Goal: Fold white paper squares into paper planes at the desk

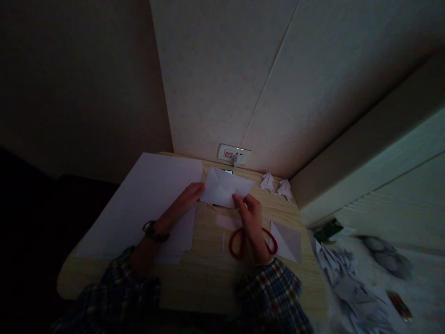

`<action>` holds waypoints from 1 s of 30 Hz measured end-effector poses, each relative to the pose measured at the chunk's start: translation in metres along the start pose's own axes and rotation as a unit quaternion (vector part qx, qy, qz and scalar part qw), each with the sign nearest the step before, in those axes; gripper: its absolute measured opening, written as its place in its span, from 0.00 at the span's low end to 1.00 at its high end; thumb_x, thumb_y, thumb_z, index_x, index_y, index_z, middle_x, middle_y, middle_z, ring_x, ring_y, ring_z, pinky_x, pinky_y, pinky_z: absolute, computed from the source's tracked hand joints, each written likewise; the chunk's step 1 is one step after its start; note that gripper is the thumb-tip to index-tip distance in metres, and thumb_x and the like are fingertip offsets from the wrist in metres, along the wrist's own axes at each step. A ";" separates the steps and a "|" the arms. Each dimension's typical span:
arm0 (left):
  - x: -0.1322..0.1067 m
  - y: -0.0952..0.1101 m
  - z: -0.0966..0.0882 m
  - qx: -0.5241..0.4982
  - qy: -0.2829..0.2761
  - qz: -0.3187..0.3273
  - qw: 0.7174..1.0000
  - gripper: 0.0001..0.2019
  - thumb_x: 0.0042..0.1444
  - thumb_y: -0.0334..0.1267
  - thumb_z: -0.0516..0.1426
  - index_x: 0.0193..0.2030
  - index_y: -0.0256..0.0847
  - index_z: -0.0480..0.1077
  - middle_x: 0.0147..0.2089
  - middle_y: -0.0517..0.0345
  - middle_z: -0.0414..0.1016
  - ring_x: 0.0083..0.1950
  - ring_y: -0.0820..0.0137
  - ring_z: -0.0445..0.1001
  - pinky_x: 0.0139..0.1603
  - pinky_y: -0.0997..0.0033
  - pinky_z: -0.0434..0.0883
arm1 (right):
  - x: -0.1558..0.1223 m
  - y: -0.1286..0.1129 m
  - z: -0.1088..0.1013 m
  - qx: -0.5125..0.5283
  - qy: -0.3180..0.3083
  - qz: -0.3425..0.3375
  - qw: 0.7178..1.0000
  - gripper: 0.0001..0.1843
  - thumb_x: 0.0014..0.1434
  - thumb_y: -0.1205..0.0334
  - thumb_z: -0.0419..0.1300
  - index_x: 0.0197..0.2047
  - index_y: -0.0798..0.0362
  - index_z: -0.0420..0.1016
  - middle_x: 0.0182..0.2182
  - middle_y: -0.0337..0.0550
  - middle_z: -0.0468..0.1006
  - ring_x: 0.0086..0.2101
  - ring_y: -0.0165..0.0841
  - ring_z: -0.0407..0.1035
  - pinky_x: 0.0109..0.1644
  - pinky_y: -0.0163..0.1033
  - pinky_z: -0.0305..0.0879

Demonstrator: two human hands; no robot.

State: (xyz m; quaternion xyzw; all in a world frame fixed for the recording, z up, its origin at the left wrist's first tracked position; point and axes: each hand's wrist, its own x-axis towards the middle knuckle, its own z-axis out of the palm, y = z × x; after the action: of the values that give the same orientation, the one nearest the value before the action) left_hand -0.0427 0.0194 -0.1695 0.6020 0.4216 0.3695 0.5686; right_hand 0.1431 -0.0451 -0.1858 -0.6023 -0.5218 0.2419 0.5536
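A creased white sheet of paper (224, 186) is held up a little above the wooden table between my two hands. My left hand (193, 192) pinches its left edge, while my right hand (251, 211) grips the lower right edge between thumb and fingers. Below my right wrist lie scissors with red handles (237, 243), their blades mostly hidden by the hand and forearm. A small strip of paper (227, 222) is on the table under the held sheet. To the right of the scissors rests a folded paper piece (287, 241) with a diagonal edge.
Large white sheets (146, 199) cover the left of the table (205, 278). Two folded paper figures (267, 182) stand at the back right. A wall socket (233, 154) with a plug is behind. On the right, lower down, lie crumpled papers (354, 292) and a green packet (328, 230).
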 end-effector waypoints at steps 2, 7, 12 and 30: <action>-0.004 0.006 0.002 -0.001 -0.008 0.008 1.000 0.22 0.48 0.56 0.59 0.39 0.39 0.74 0.42 0.54 0.77 0.47 0.61 0.71 0.47 0.66 0.67 | 0.000 -0.001 0.001 0.024 -0.023 0.019 0.999 0.15 0.57 0.51 0.58 0.30 0.54 0.78 0.25 0.39 0.78 0.26 0.32 0.68 0.31 0.35 0.61; -0.006 0.008 0.006 -0.034 -0.003 0.000 0.999 0.19 0.46 0.53 0.62 0.32 0.36 0.74 0.31 0.57 0.77 0.35 0.65 0.72 0.36 0.69 0.69 | 0.001 -0.002 0.004 0.053 -0.073 0.053 0.994 0.14 0.55 0.50 0.60 0.31 0.54 0.77 0.25 0.38 0.77 0.25 0.31 0.66 0.29 0.34 0.59; -0.005 0.006 0.007 -0.065 0.018 0.004 0.998 0.19 0.44 0.51 0.64 0.34 0.36 0.75 0.32 0.57 0.78 0.35 0.65 0.74 0.34 0.71 0.70 | 0.001 -0.003 0.005 0.056 -0.080 0.055 0.994 0.16 0.55 0.48 0.59 0.28 0.52 0.75 0.23 0.39 0.74 0.24 0.31 0.64 0.27 0.35 0.58; -0.007 0.006 0.002 -0.036 0.006 0.008 0.999 0.13 0.49 0.47 0.60 0.30 0.37 0.73 0.27 0.60 0.73 0.29 0.70 0.68 0.28 0.74 0.63 | 0.000 -0.005 0.003 0.132 -0.081 0.071 0.985 0.16 0.55 0.48 0.60 0.36 0.52 0.77 0.24 0.39 0.74 0.22 0.28 0.62 0.23 0.32 0.56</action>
State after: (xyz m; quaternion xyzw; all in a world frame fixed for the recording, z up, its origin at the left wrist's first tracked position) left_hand -0.0423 0.0124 -0.1633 0.5819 0.4068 0.3928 0.5845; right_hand 0.1384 -0.0443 -0.1824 -0.5375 -0.4845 0.3952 0.5659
